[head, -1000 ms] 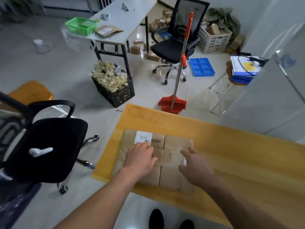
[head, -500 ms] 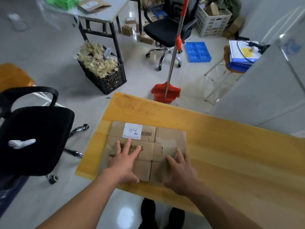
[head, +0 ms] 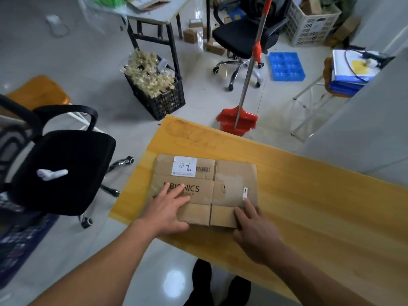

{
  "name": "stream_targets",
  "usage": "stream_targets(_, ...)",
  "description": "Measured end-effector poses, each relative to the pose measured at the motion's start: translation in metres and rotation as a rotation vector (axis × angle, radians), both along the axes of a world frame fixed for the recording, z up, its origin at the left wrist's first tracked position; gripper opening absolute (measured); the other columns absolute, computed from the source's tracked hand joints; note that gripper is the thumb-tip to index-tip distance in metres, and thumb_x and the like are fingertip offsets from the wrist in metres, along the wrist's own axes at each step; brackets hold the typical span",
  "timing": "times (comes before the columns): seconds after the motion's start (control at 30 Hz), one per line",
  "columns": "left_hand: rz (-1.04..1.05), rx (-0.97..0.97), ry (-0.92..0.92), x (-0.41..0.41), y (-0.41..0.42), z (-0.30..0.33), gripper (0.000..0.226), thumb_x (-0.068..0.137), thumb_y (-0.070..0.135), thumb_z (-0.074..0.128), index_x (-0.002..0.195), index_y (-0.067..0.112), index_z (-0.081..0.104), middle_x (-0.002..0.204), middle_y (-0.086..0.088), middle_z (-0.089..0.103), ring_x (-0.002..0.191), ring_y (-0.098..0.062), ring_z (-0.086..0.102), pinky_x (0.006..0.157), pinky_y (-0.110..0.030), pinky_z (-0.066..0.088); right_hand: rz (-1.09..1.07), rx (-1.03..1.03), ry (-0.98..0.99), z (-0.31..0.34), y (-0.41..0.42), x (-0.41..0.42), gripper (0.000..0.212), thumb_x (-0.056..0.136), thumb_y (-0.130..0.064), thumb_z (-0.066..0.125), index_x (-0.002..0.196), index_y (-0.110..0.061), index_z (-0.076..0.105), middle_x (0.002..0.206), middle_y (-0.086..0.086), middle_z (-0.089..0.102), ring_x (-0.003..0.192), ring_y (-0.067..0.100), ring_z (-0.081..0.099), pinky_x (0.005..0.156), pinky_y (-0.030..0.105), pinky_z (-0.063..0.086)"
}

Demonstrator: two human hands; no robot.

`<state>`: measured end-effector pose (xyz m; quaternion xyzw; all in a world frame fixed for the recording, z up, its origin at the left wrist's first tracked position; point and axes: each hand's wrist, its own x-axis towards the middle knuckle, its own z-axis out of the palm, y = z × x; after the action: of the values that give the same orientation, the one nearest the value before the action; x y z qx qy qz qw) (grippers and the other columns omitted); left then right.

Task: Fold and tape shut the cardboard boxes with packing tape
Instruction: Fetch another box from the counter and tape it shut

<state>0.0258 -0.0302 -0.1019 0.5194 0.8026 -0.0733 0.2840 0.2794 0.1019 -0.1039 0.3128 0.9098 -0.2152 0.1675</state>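
Observation:
A flattened brown cardboard box [head: 229, 180] lies on the left end of the yellow wooden table [head: 309, 195]. It carries a white label reading "134" and dark printed letters. My left hand [head: 166, 209] lies flat on the box's near-left part, fingers spread over the lettering. My right hand [head: 254, 226] rests at the box's near-right corner, fingertips on the cardboard edge. No packing tape is in view.
A black office chair [head: 64, 168] with a white object on its seat stands left of the table. Beyond the table are a red dustpan with a long handle [head: 238, 120], a black crate of pale scraps [head: 154, 85], another chair and a blue tray [head: 286, 66].
Both hands have slid toward the near edge of the flat box, uncovering its printed letters. The view has tilted downward and closer to the table.

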Motion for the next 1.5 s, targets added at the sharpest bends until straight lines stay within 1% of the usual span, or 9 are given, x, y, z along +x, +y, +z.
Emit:
stream_targets(0.13,0.007,0.271,0.056,0.010,0.009,0.030,0.043,0.077,0.049,0.049,0.115,0.038,0.064,0.127,0.019,0.059,0.124,-0.013,0.050,0.095,-0.034,0.046,-0.054,-0.005,0.124,0.021,0.023,0.003,0.036,0.100,-0.039,0.036,0.132,-0.028,0.046,0.137,0.000,0.051,0.108,0.025,0.058,0.083,0.038,0.051)
stream_targets(0.3,0.233,0.542,0.319,0.006,0.035,0.086,0.044,0.070,0.043,0.063,0.113,0.037,0.067,0.142,0.007,0.051,0.134,-0.023,0.038,0.104,-0.051,0.034,-0.222,-0.011,0.414,0.073,0.051,-0.003,0.028,0.104,-0.035,0.037,0.124,-0.027,0.056,0.096,0.000,0.068,0.079,0.019,0.062,0.060,0.029,0.042)
stream_targets(0.4,0.396,0.686,0.321,-0.003,0.062,0.119,0.028,0.075,0.038,0.074,0.103,0.033,0.071,0.141,0.000,0.049,0.133,-0.026,0.033,0.100,-0.057,0.038,-0.258,-0.011,0.510,0.113,0.071,-0.006,0.022,0.104,-0.034,0.039,0.109,-0.023,0.058,0.092,-0.003,0.066,0.080,0.020,0.063,0.063,0.031,0.046)
stream_targets(0.57,0.526,0.706,0.127,-0.025,0.106,0.143,0.044,0.077,0.050,0.076,0.111,0.024,0.065,0.135,0.001,0.051,0.119,-0.023,0.052,0.087,-0.034,0.042,-0.360,-0.215,0.656,0.173,0.094,0.004,0.023,0.097,-0.029,0.043,0.088,-0.018,0.061,0.077,0.003,0.067,0.068,0.018,0.063,0.058,0.035,0.050)
stream_targets(0.77,0.483,0.679,-0.059,-0.025,0.150,0.145,0.034,0.070,0.043,0.082,0.085,0.024,0.058,0.099,0.000,0.053,0.079,-0.017,0.055,0.071,-0.031,0.046,-0.603,-0.277,0.592,0.186,0.087,0.015,0.023,0.093,-0.017,0.048,0.082,-0.006,0.065,0.070,0.011,0.066,0.059,0.024,0.061,0.055,0.045,0.051)
stream_targets(0.93,0.281,0.536,-0.186,-0.015,0.166,0.137,0.023,0.076,0.033,0.078,0.072,0.026,0.056,0.093,-0.001,0.060,0.083,-0.017,0.056,0.071,-0.029,0.042,-0.708,-0.193,0.115,0.160,0.064,0.002,0.016,0.083,-0.028,0.056,0.074,-0.017,0.064,0.069,-0.003,0.064,0.058,0.007,0.059,0.047,0.016,0.044)
stream_targets(1.1,0.146,0.602,-0.223,-0.015,0.160,0.126,0.013,0.086,0.031,0.067,0.082,0.027,0.056,0.091,0.004,0.053,0.079,-0.013,0.053,0.065,-0.028,0.039,-0.762,-0.149,0.061,0.151,0.042,-0.018,0.009,0.076,-0.025,0.053,0.077,-0.020,0.061,0.071,-0.006,0.062,0.062,0.005,0.058,0.048,0.015,0.041)
stream_targets(1.27,-0.017,0.687,0.002,-0.010,0.155,0.119,0.016,0.090,0.038,0.059,0.098,0.026,0.056,0.103,0.004,0.052,0.098,-0.020,0.051,0.081,-0.033,0.048,-0.748,-0.138,0.074,0.153,0.021,-0.033,0.012,0.070,-0.023,0.043,0.072,-0.020,0.054,0.074,-0.004,0.061,0.068,0.016,0.058,0.056,0.025,0.043)
stream_targets(1.5,-0.164,0.713,0.195,-0.004,0.147,0.112,0.026,0.090,0.050,0.051,0.101,0.026,0.054,0.102,0.005,0.055,0.096,-0.021,0.052,0.072,-0.034,0.051,-0.783,-0.052,0.057,0.152,0.001,-0.037,0.035,0.076,-0.021,0.041,0.107,-0.018,0.057,0.109,0.010,0.067,0.100,0.034,0.061,0.085,0.042,0.053)
